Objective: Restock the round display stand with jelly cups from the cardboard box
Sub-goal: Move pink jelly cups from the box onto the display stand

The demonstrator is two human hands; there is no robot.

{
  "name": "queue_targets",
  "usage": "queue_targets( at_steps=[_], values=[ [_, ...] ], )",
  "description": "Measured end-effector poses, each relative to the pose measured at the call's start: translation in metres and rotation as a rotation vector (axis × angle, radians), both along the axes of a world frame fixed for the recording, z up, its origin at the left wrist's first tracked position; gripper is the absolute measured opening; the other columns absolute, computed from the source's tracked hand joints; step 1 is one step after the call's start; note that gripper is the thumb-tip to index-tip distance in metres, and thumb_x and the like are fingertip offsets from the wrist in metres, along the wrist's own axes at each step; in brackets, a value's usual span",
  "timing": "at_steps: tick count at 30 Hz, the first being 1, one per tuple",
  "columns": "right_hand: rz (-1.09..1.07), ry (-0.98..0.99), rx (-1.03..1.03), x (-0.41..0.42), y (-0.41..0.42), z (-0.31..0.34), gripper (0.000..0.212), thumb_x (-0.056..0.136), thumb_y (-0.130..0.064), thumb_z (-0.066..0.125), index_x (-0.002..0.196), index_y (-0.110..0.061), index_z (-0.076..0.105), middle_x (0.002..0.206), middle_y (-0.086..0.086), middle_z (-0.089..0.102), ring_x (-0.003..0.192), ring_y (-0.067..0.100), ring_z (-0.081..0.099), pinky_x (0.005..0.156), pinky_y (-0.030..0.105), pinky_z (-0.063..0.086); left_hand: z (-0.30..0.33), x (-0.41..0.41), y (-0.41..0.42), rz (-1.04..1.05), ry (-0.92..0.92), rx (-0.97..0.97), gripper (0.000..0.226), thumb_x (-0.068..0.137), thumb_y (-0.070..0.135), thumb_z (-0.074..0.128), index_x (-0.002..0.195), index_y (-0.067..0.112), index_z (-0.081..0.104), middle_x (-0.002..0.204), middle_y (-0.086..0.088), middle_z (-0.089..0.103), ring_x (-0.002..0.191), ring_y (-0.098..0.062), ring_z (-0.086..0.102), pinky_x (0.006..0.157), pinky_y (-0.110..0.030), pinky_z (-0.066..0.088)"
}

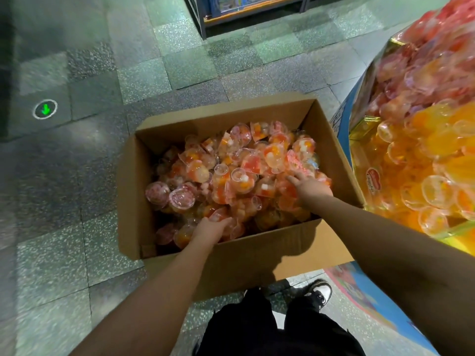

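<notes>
An open cardboard box [133,181] stands on the floor, heaped with clear jelly cups [231,170] of pink, red and orange fruit jelly. My left hand [210,228] reaches into the near side of the heap, its fingers curled among the cups. My right hand [308,185] lies on the cups at the right side of the box, fingers stretched forward. The round display stand [359,160] rises at the right, piled with orange and pink jelly cups [437,155].
Grey speckled floor tiles surround the box. A shelf unit [246,14] stands at the far top. A round floor light with a green arrow [45,108] sits at the left. My dark trousers and one shoe [318,291] show below the box.
</notes>
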State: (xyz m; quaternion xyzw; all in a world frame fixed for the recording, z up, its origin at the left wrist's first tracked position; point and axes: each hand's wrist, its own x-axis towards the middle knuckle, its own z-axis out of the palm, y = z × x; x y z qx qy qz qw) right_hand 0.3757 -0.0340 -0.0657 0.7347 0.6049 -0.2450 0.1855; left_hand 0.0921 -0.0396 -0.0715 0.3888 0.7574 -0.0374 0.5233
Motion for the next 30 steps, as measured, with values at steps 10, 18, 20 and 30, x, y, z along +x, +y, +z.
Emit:
queue_targets(
  at_steps=[10, 18, 20, 30],
  values=[
    [-0.787, 0.856, 0.374, 0.019, -0.097, 0.060, 0.054, 0.084, -0.047, 0.071, 0.127, -0.031, 0.042, 0.119, -0.013, 0.057, 0.110, 0.011, 0.056, 0.097, 0.030, 0.046, 0.083, 0.036, -0.027, -0.011, -0.469, 0.286, 0.059, 0.083, 0.041, 0.074, 0.132, 0.034, 0.041, 0.123, 0.016, 0.055, 0.107, -0.010, 0.056, 0.094, -0.035, 0.046],
    [-1.252, 1.188, 0.415, 0.084, -0.216, 0.079, 0.068, 0.061, -0.054, 0.075, 0.118, -0.021, 0.058, 0.116, 0.009, 0.070, 0.109, 0.025, 0.065, 0.102, 0.046, 0.046, 0.132, 0.166, -0.068, -0.170, -0.897, 0.118, 0.043, 0.092, 0.015, 0.063, 0.130, 0.030, 0.050, 0.116, -0.007, 0.065, 0.074, -0.020, 0.060, 0.065, -0.032, 0.044],
    [-1.244, 1.157, 0.444, 0.109, -0.242, 0.086, 0.069, 0.060, -0.059, 0.077, 0.117, -0.025, 0.061, 0.111, 0.005, 0.073, 0.107, 0.026, 0.067, 0.101, 0.048, 0.047, 0.137, 0.202, -0.080, -0.245, -0.920, 0.069, 0.050, 0.091, 0.018, 0.064, 0.136, 0.031, 0.047, 0.110, -0.005, 0.064, 0.064, -0.016, 0.053, 0.061, -0.031, 0.040],
    [-1.667, 1.244, 0.652, 0.209, -0.364, 0.071, 0.030, 0.094, -0.024, 0.055, 0.122, -0.034, 0.056, 0.087, 0.003, 0.073, 0.088, 0.023, 0.065, 0.087, 0.039, 0.040, 0.124, 0.372, -0.144, -0.441, -0.989, -0.207, 0.070, 0.076, -0.005, 0.067, 0.134, 0.028, 0.046, 0.118, -0.009, 0.066, 0.068, -0.017, 0.062, 0.047, -0.024, 0.042]
  ],
)
